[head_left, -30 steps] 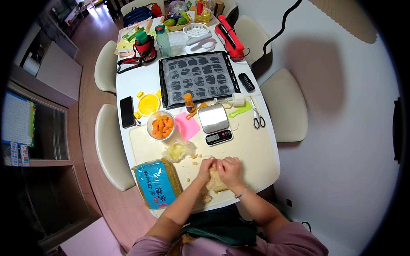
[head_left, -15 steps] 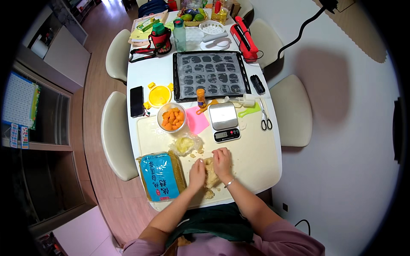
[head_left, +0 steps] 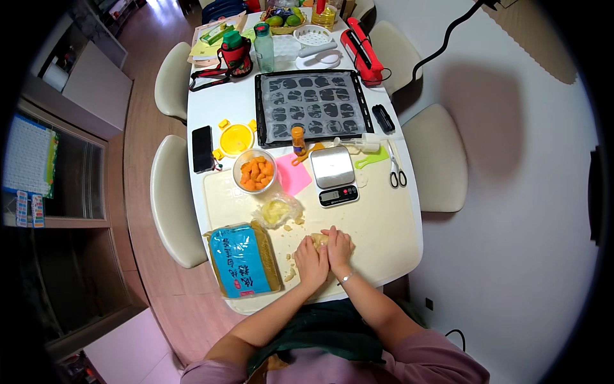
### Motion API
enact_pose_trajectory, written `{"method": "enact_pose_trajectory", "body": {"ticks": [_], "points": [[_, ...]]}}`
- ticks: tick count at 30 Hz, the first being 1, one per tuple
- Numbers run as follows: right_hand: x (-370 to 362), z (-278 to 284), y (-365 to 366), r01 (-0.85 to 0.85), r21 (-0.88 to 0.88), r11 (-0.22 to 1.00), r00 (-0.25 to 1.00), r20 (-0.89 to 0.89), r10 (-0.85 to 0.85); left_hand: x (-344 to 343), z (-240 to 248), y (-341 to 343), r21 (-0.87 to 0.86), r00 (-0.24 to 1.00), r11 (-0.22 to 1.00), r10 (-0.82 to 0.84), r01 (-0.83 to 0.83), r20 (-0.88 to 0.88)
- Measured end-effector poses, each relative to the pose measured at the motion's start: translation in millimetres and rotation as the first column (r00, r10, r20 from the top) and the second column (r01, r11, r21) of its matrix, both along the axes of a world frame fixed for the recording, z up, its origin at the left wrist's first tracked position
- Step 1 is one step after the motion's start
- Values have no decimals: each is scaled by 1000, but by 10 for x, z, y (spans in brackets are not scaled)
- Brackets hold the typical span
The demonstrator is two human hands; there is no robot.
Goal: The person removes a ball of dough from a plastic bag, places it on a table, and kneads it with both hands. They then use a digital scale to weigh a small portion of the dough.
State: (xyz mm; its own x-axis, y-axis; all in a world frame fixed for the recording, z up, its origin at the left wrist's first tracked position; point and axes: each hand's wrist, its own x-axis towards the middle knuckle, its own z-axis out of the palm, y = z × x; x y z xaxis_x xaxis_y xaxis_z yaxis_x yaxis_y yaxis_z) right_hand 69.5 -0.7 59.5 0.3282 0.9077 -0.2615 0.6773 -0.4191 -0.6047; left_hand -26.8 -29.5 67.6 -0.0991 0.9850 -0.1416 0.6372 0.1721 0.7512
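Note:
My left hand (head_left: 311,264) and my right hand (head_left: 339,251) are side by side, nearly touching, closed round a lump of pale dough (head_left: 319,240) on the cream mat (head_left: 377,249). Only the dough's far end shows between the fingers; my palms hide the rest. Dough crumbs (head_left: 290,274) lie scattered left of my hands. Beyond them is a crumpled clear plastic bag with pale yellow stuff (head_left: 277,210). A blue-labelled package (head_left: 240,259) lies to the left, and a kitchen scale (head_left: 333,169) stands past my fingertips with nothing on its plate.
A round tub (head_left: 256,171) holds orange pieces. Behind it are a yellow lid (head_left: 236,139), a phone (head_left: 202,148) and an orange-capped bottle (head_left: 298,139). A lined black baking tray (head_left: 258,109) spans the middle. Scissors (head_left: 396,168) and a green tool (head_left: 372,157) lie at right.
My hands have come closer together over the dough, covering most of it. The small piece near the table's front edge no longer shows there, and crumbs are visible to the left.

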Motion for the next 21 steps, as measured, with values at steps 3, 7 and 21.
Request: {"method": "enact_pose_trajectory", "body": {"ticks": [3,7,21], "points": [[-77,-38,-151,-117,147,982,991,84,106,17,-266,-96,117,995,989,94,-91,-22],[-171,52,-74,-174,185,967,962,241,127,-141,-380,-31,124,999,992,9,-4,-44],[-109,-172,414,-167,30,986,927,344,147,-391,-482,544,187,972,954,-231,233,-36]]}}
